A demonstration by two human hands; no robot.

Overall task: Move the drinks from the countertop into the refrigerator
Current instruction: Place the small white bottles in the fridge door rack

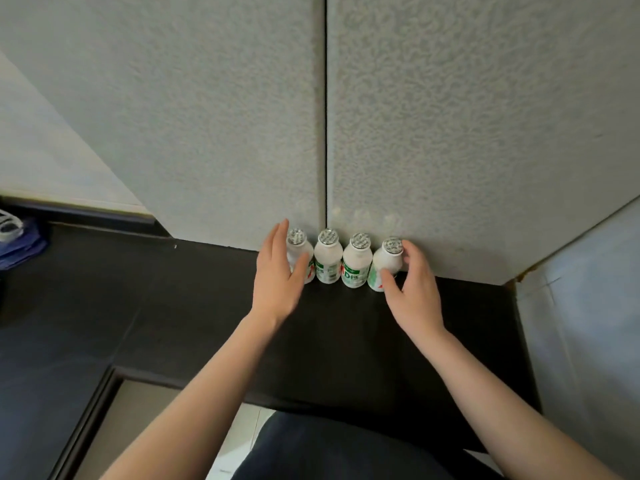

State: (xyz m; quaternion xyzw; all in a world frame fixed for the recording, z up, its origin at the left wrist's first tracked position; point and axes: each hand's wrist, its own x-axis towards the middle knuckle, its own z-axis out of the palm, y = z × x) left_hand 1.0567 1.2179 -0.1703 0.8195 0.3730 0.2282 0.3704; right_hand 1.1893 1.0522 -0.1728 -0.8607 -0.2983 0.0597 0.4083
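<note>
Several small white drink bottles with foil caps and green-and-red labels stand in a row on the black countertop, against the grey wall. My left hand is at the leftmost bottle: its fingers lie fairly straight along the bottle's left side and the thumb crosses its front. My right hand curls round the rightmost bottle, thumb on the label and fingers bent behind the cap. The two middle bottles stand untouched between my hands. No refrigerator is in view.
Textured grey wall panels rise right behind the bottles, with a vertical seam above the row. A pale panel closes the counter on the right. A blue bag lies at the far left. The counter's front edge runs near my body.
</note>
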